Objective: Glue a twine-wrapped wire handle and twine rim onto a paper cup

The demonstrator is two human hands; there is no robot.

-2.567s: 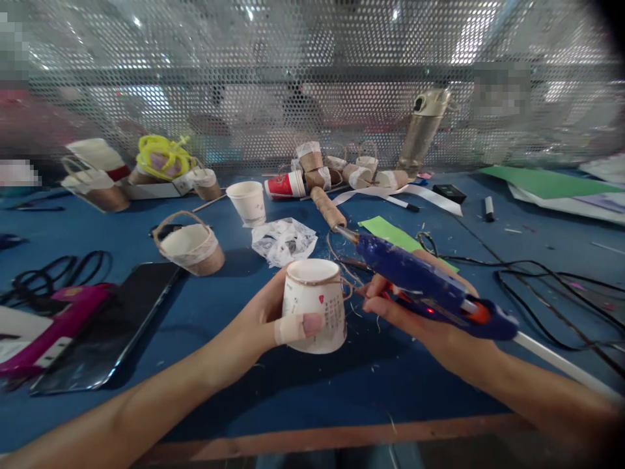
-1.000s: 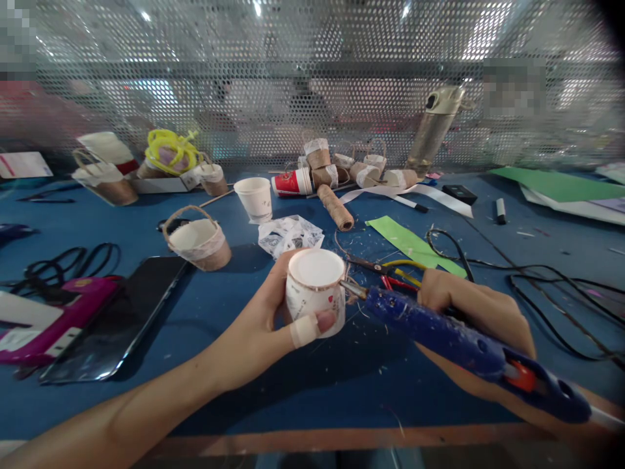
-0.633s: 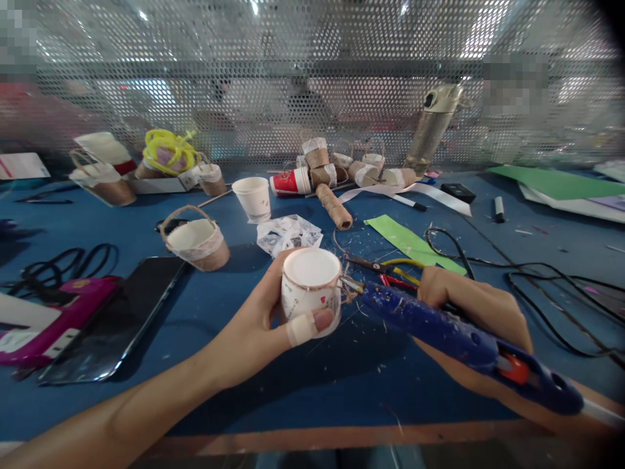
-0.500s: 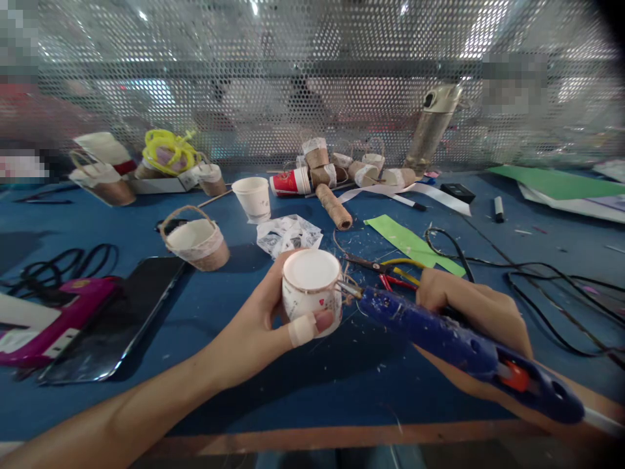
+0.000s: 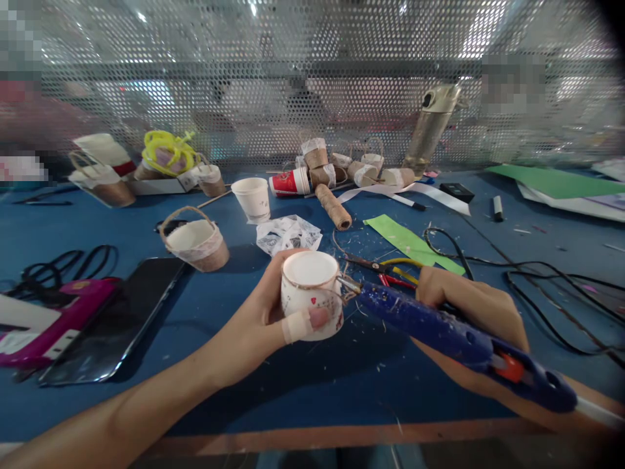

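Observation:
My left hand (image 5: 273, 319) is wrapped round a white paper cup (image 5: 303, 296) with small printed marks and a brown rim. Pale tape circles its thumb, which presses on the cup's front. In my right hand (image 5: 473, 306) is a blue hot glue gun (image 5: 420, 322) with a glue stick in its rear end. The metal nozzle meets the right side of the cup just under the rim, where a bit of twine hangs. Whether fresh glue is there, I cannot tell. Yellow and red handled scissors (image 5: 390, 266) lie just beyond the gun's nozzle.
Behind the cup lie crumpled white paper (image 5: 288, 234), a twine roll (image 5: 333, 207) and a green strip (image 5: 413, 242). A small twine-handled basket (image 5: 198, 244), a phone (image 5: 114, 319) and a purple tool (image 5: 73, 316) are at left. Black cable (image 5: 527, 267) loops at right.
The cup has turned a little in my left hand, its red mark shifting left. The glue gun's rear has moved slightly left, its nozzle still at the rim.

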